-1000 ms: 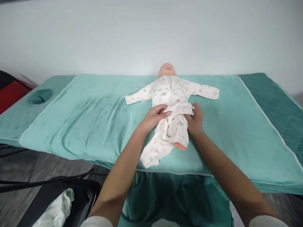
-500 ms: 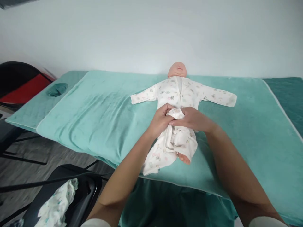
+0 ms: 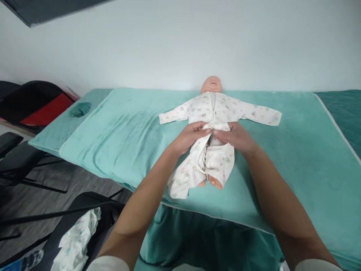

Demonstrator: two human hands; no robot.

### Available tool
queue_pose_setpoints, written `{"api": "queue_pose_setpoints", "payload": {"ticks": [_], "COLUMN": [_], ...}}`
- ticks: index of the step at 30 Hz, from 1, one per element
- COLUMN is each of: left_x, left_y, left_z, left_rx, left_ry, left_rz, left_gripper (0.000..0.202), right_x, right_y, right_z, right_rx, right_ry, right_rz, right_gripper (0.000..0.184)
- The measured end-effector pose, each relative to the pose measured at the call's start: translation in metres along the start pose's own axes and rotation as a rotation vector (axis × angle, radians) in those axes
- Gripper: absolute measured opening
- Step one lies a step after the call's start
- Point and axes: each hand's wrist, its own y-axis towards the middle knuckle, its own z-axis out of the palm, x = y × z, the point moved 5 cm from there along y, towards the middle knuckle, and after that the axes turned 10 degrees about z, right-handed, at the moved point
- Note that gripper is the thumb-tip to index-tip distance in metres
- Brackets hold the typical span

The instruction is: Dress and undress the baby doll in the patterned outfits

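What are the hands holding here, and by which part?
Both grip the printed baby trousers by the bunched waistband, at the waist of the doll: left hand on one side, right hand on the other, fingertips nearly meeting.

Left hand (image 3: 189, 136), right hand (image 3: 236, 136) gripping doll's (image 3: 212, 83) trousers (image 3: 207, 162) waistband

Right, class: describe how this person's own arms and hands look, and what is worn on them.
The left hand and right hand are bare: no gloves, rings or watch visible. The forearms are uncovered. The left sleeve and right sleeve are white.
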Motion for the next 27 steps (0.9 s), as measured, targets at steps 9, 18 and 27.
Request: {"api": "queue_pose_setpoints", "payload": {"ticks": [9,18,27], "left_x": [-0.006,-0.006,-0.004], "left_y": [0.002,-0.016,-0.018], "left_z": [0.014,0.012,0.013], "left_rx": [-0.307,0.009,-0.030], "left_ry": [0.167,0.095,-0.142], "left_rz": [0.231,-0.019,-0.011], "left_gripper": [0.022,0.041,0.039], "right_x": [0.011,-0.012,-0.004], "right_y": [-0.008,0.005,0.003], "right_z": [0.018,0.006,0.005], "right_rx": [-0.064,-0.043,0.037], "right_ry": [-0.200,0.269,0.175], "right_rz": [0.059,0.051,-0.039], "right_gripper": [0.030,0.031,0.038]}}
